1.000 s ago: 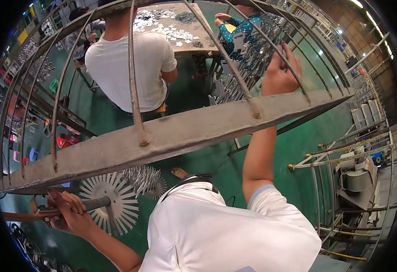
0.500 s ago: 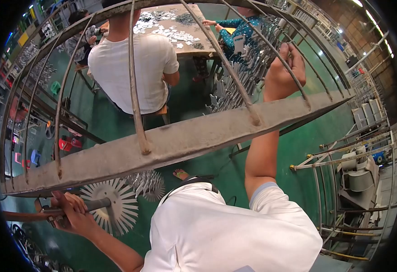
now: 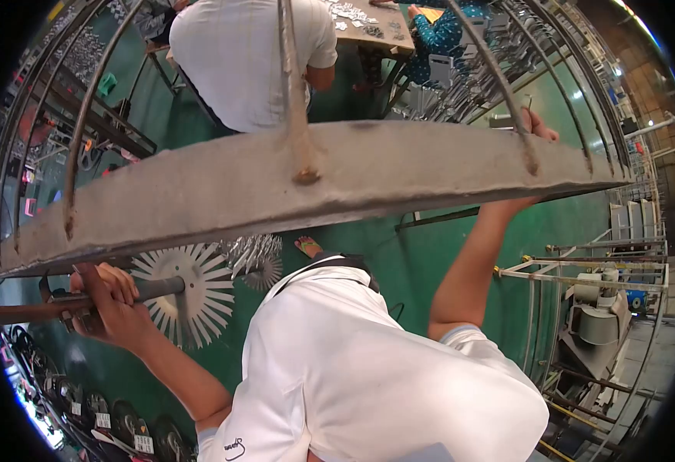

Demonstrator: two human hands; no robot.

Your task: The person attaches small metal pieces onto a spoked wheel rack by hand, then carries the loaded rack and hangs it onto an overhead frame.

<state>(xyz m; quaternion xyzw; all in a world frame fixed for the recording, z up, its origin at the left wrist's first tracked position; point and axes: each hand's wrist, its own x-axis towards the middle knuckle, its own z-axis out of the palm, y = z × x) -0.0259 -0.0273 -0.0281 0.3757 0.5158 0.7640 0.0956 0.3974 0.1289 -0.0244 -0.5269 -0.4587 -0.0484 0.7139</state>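
A curved metal rack with upright rods spans the view, its broad grey beam (image 3: 368, 165) in front of my chest. At the left, my left hand (image 3: 114, 304) is closed around a metal bar (image 3: 25, 312) below the beam's end. A grey tube running to a slotted metal disc (image 3: 191, 292) is beside that hand; I cannot tell whether the hand touches it. My right hand (image 3: 536, 127) is behind the beam's right part, near a rod, mostly hidden. Its fingers are curled, with something thin sticking up beside them.
Ahead, a person in white (image 3: 253, 61) sits at a table (image 3: 387, 35) strewn with small metal parts. Another person in dotted teal (image 3: 441, 38) sits across. Hanging metal parts (image 3: 468, 85) are to the right. A tubular frame (image 3: 538, 269) stands at the right on the green floor.
The rack beam has come closer and higher in view, and the seated person appears nearer. My right hand has sunk behind the beam and shifted right. My left hand keeps its grip.
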